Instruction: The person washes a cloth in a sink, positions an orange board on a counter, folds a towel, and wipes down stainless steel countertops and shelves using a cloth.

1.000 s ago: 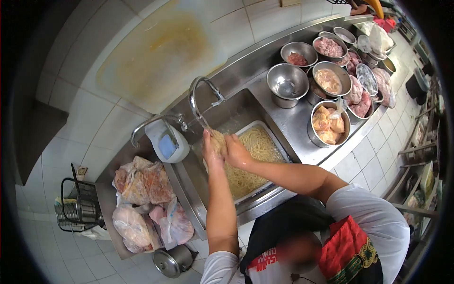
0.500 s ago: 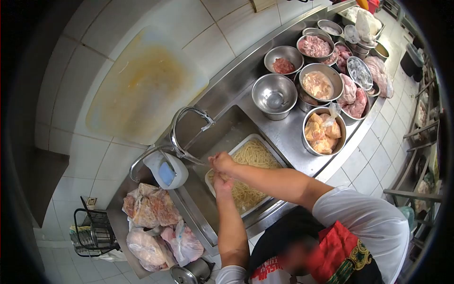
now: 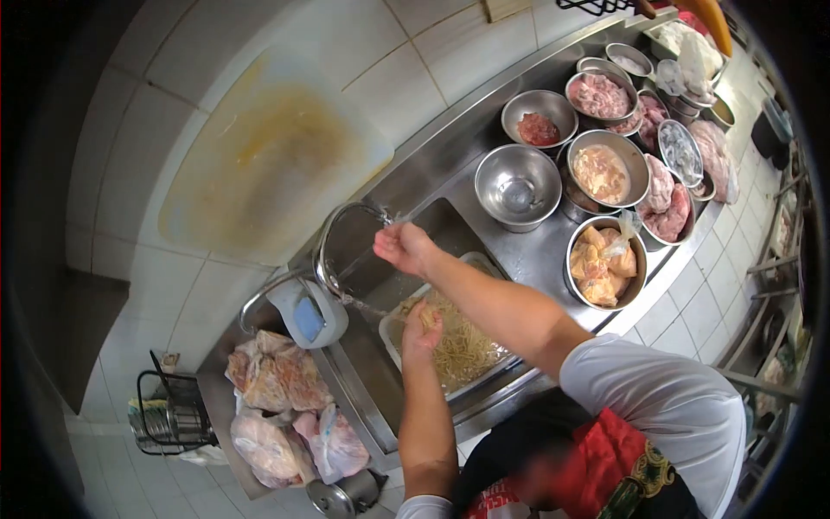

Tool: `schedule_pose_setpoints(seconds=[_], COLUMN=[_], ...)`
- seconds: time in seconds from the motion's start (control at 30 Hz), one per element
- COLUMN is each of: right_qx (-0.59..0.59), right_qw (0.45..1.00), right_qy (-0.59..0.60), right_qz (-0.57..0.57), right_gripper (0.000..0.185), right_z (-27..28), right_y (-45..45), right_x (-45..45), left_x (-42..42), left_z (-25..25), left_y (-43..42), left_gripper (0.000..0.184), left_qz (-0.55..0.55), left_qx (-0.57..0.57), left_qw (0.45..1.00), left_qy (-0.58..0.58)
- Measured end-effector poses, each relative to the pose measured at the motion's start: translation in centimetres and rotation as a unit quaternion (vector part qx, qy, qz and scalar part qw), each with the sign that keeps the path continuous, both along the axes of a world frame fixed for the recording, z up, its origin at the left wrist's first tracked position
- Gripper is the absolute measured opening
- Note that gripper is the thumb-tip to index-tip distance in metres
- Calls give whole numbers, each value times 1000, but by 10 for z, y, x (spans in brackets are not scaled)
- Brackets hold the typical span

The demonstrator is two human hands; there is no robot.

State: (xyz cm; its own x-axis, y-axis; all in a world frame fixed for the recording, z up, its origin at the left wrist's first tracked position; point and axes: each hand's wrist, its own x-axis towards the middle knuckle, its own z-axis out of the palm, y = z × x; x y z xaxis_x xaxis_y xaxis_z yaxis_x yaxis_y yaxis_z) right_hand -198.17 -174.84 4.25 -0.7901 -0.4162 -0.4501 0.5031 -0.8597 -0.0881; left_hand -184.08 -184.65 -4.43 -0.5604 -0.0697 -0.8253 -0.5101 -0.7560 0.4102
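My left hand point(image 3: 423, 327) is closed around a small pale bunch that looks like noodles, over the near-left part of a white tray point(image 3: 391, 339). A thin water stream reaches it from the left tap point(image 3: 266, 294). Long pale noodles point(image 3: 462, 346) lie in the tray inside the steel sink point(image 3: 445, 223). My right hand point(image 3: 403, 248) is raised close to the spout of the right tap point(image 3: 324, 242), its fingers loosely curled and nothing visible in them. Whether it touches the spout is unclear.
An empty steel bowl point(image 3: 518, 187), a pot of yellowish meat pieces point(image 3: 605, 262) and several bowls of meat stand on the right counter. Bagged meat point(image 3: 277, 372) lies left of the sink, beside a white container point(image 3: 309, 311) with a blue sponge. A stained board point(image 3: 277, 156) leans on the wall.
My hands were together around noodles and have come apart. My right hand has moved up to the right spout; my left stays low over the tray. The view has shifted.
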Motion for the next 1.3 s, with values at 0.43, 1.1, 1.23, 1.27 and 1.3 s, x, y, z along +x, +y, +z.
schedule_pose_setpoints(seconds=[0.43,1.1,1.23,1.27,1.3], right_qx=[632,662,723,686,664], right_qw=[132,516,110,8,25], right_qy=[751,401,682,723,741], right_qz=[139,368,8,-89,-100], right_gripper=[37,72,58,53,47], right_z=[38,92,84,83,82], right_y=[98,129,148,153,155], right_x=[41,20,43,35,30], left_x=[-51,-90,-94,-94,-89], left_z=[139,125,138,172,192], left_y=[18,63,43,51,62], left_gripper=[11,24,16,10,7], left_qz=[-504,-327,-408,-435,-480], left_qx=[-96,-760,-326,-131,-119], left_qw=[841,397,812,873,857], left_qy=[174,396,260,177,148])
